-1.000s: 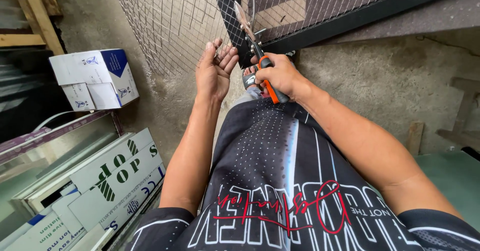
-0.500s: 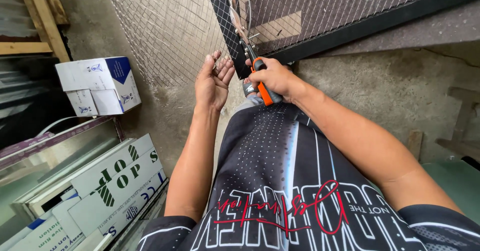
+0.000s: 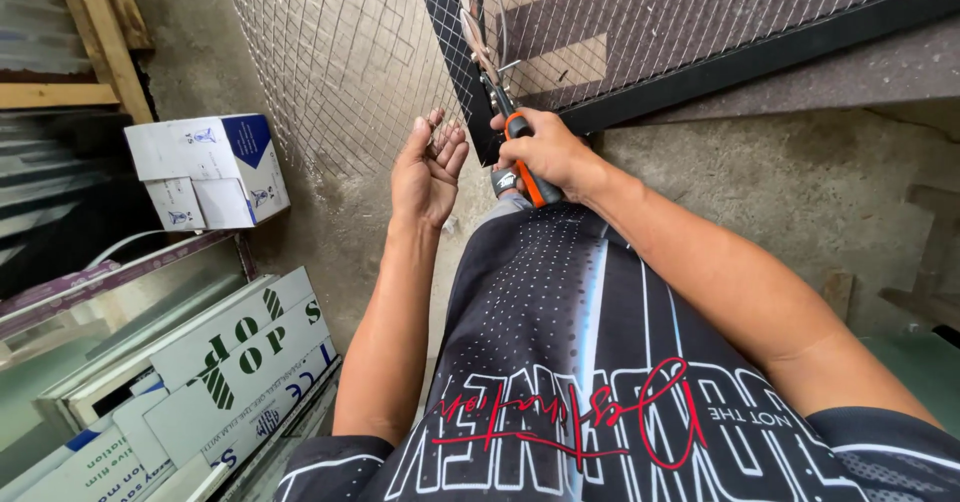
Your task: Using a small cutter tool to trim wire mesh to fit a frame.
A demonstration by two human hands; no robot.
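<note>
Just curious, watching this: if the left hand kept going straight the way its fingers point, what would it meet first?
Probably the wire mesh, near the dark metal frame bar; the left hand looks open and close to it, though depth is unclear.

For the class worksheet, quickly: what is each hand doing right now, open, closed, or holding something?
Left hand: open, palm up, by the wire mesh, holding nothing visible.
Right hand: closed on orange-handled pliers at the black frame.
</note>
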